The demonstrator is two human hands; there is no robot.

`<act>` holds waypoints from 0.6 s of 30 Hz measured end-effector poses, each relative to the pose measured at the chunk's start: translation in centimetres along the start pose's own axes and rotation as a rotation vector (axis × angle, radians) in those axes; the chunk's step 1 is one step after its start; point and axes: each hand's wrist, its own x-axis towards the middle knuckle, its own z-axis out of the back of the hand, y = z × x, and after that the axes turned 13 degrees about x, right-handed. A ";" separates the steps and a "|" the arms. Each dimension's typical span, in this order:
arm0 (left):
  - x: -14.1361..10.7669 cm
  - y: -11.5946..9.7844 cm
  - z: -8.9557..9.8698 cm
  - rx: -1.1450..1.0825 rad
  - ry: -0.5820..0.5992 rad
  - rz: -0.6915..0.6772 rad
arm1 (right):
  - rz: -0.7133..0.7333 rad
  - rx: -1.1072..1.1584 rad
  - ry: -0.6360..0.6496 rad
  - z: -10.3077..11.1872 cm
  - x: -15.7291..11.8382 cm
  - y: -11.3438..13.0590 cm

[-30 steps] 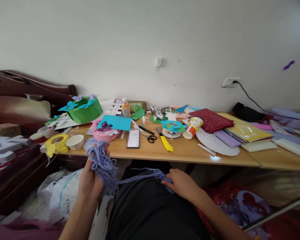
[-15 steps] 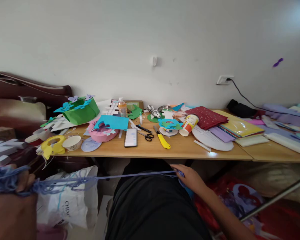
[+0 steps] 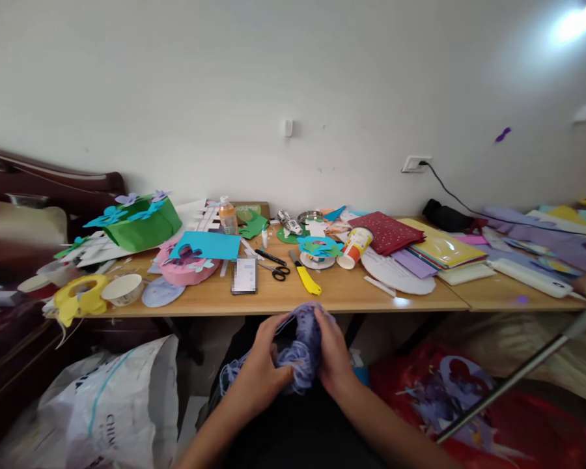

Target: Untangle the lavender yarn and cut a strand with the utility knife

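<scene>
My left hand point(image 3: 261, 365) and my right hand point(image 3: 333, 355) are together over my lap, both closed around a loose bundle of lavender yarn point(image 3: 300, 345). Some strands trail down to the left over my dark clothing point(image 3: 293, 430). The hands sit just below the front edge of the wooden table point(image 3: 273, 303). On the table nearest to them lie a yellow utility knife point(image 3: 306, 279), black scissors point(image 3: 276, 271) and a phone point(image 3: 245, 275).
The table carries a green paper box point(image 3: 141, 225), a pink craft piece point(image 3: 185, 264), a paper cup point(image 3: 350, 248), coloured sheets point(image 3: 439, 247) and a small bowl point(image 3: 122, 289). A white plastic bag point(image 3: 107, 407) stands at left, a red bag point(image 3: 473, 404) at right, a metal rod point(image 3: 517, 374) crossing it.
My left hand swung far out to the left, stretching a yarn strand taut, then came back to meet my right hand. The yarn is now bunched between both hands. The view shifted right.
</scene>
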 end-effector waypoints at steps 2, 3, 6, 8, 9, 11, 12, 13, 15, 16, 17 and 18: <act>0.4 1.0 -1.2 -0.012 0.003 -0.020 | -0.081 0.100 0.195 -0.5 -1.5 -0.1; 0.6 1.5 -1.1 -0.023 -0.040 -0.017 | -0.145 0.123 0.332 -0.5 -2.2 0.0; 0.9 2.5 1.2 -0.105 -0.261 0.104 | -0.215 0.027 0.648 0.6 -3.3 0.8; 0.7 3.0 3.3 -0.289 -0.392 0.234 | -0.050 -0.147 0.569 1.6 -2.9 1.4; 0.6 3.1 4.2 -0.421 -0.417 0.286 | 0.055 -0.242 0.466 2.0 -2.5 1.6; 0.2 3.2 5.7 -0.637 -0.389 0.364 | 0.192 -0.384 0.297 2.6 -1.5 1.9; 0.0 3.2 6.1 -0.698 -0.351 0.389 | 0.208 -0.426 0.277 2.6 -1.2 1.9; -0.1 3.2 6.3 -0.740 -0.304 0.402 | 0.196 -0.456 0.302 2.6 -1.0 1.9; -0.1 3.1 6.2 -0.830 -0.193 0.380 | 0.142 -0.475 0.415 2.0 -0.9 1.7; 0.0 3.1 6.0 -0.879 -0.135 0.352 | 0.106 -0.462 0.477 1.6 -0.9 1.5; 0.2 3.1 5.7 -0.929 -0.084 0.322 | 0.064 -0.437 0.532 1.2 -0.9 1.3; 0.5 3.0 5.4 -0.983 -0.043 0.295 | 0.019 -0.400 0.573 0.8 -0.8 0.9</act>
